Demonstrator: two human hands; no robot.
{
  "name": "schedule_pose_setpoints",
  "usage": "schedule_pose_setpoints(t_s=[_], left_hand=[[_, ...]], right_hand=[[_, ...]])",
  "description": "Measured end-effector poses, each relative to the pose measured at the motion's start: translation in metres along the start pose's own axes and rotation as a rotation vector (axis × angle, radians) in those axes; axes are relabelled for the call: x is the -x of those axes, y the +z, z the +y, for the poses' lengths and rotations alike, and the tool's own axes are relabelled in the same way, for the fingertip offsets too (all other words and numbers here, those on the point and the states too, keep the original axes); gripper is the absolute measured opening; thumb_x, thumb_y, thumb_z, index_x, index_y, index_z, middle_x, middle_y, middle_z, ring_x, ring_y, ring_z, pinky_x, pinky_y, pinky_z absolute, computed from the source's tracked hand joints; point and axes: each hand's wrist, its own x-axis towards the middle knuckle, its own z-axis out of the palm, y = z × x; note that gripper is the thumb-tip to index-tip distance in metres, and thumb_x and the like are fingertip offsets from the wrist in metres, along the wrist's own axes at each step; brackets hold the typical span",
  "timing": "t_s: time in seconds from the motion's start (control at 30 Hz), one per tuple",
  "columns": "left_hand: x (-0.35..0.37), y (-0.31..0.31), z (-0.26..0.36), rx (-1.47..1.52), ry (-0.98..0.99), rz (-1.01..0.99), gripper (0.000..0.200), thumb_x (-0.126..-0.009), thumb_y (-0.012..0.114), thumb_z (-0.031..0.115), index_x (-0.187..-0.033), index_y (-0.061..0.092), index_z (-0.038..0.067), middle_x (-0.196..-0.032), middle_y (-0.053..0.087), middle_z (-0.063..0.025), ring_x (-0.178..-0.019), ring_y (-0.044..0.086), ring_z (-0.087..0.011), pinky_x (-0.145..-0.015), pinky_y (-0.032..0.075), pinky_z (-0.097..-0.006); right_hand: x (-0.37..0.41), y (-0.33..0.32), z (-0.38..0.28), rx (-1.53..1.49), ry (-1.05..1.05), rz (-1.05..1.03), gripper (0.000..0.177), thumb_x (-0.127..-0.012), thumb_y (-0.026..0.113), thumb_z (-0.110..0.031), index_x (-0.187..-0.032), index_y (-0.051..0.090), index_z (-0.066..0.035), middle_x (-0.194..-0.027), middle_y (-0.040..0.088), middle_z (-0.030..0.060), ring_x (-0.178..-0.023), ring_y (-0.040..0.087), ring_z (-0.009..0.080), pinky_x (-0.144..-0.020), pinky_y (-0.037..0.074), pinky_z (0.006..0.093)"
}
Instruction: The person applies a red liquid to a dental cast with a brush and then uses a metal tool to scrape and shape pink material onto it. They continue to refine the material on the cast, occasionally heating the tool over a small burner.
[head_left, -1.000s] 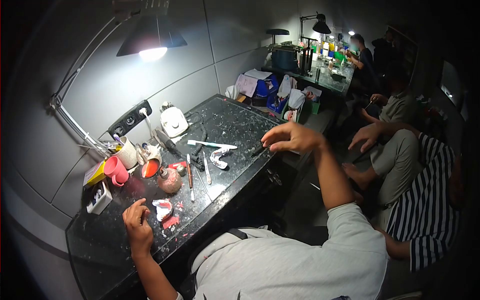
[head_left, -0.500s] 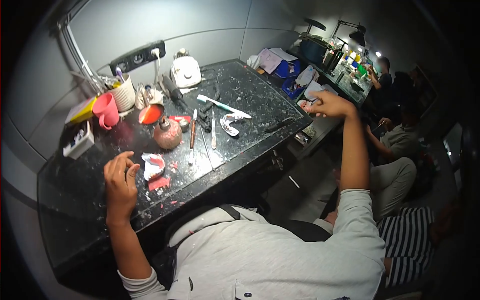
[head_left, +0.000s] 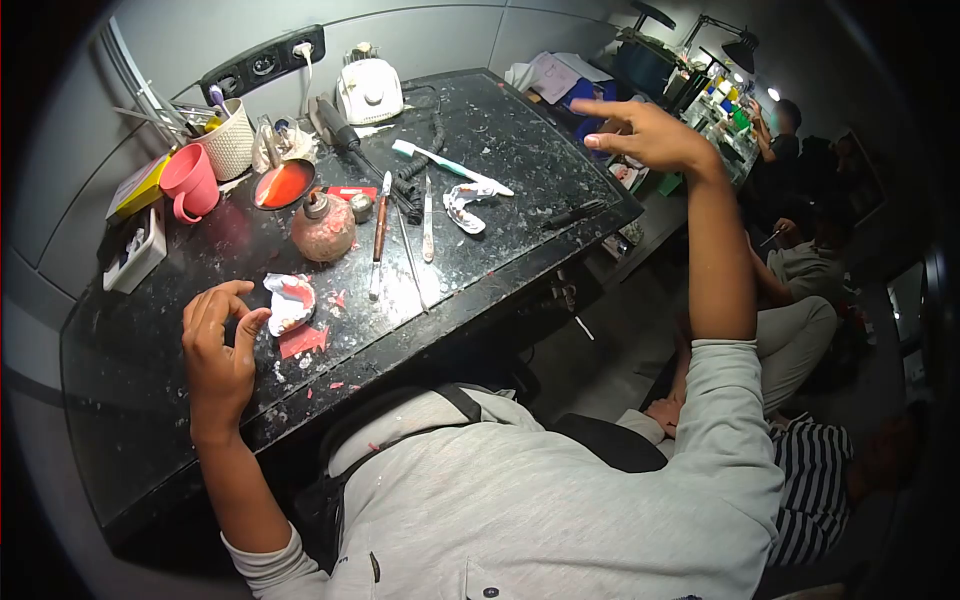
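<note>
And here's the pink-and-white dental cast (head_left: 287,306) on the dark tabletop (head_left: 500,130), lying just to the right of the left hand (head_left: 215,330), with a pink wax piece (head_left: 303,342) right by its near side! The cast's long axis seems to run from the wall side towards the person, though its rounded shape makes that hard to call. The left hand is clearly the nearer of the hands, half open, fingers loosely bent, nothing held, thumb tip close to the cast; contact, can't tell. Beyond sits the round burner (head_left: 324,232), then the brown-handled tool (head_left: 382,230), and way out past the toothbrush (head_left: 452,167), the right hand (head_left: 655,138) hangs raised, spread wide and empty
</note>
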Motion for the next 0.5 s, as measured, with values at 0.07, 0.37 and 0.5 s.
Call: schedule_pose_setpoints(t_s=[0.07,0.37,0.5], left_hand=[[-0.001,0.0,0.001,-0.001,0.001,-0.003,0.019,-0.091,0.073,0.014,-0.088,0.062,-0.001,-0.107,0.071,-0.0131,-0.105,0.061,-0.035,-0.096,0.044,-0.0444],[-0.003,-0.001,0.009,0.042,0.056,0.028,0.024,-0.09,0.074,0.015,-0.08,0.06,-0.001,-0.104,0.072,-0.0149,-0.101,0.062,-0.0351,-0.093,0.046,-0.0446],[-0.001,0.001,0.005,0.016,0.04,0.013,0.021,-0.09,0.074,0.015,-0.083,0.06,-0.001,-0.102,0.072,-0.0149,-0.1,0.062,-0.0351,-0.092,0.046,-0.0446]], right_hand=[[0.002,-0.007,-0.006,-0.204,0.091,-0.333,0.057,-0.096,0.073,-0.037,-0.139,0.059,-0.001,-0.087,0.07,0.0038,-0.076,0.063,0.0097,-0.069,0.052,0.0268],[0.004,0.141,0.007,-0.266,0.071,0.84,0.051,-0.086,0.081,-0.046,-0.105,0.072,0.001,-0.103,0.073,0.0233,-0.1,0.071,0.0389,-0.09,0.054,0.0435],[-0.026,0.187,0.0,-0.284,0.073,0.928,0.048,-0.09,0.075,-0.047,-0.097,0.072,0.0,-0.098,0.072,0.019,-0.102,0.063,0.0386,-0.095,0.048,0.0466]])
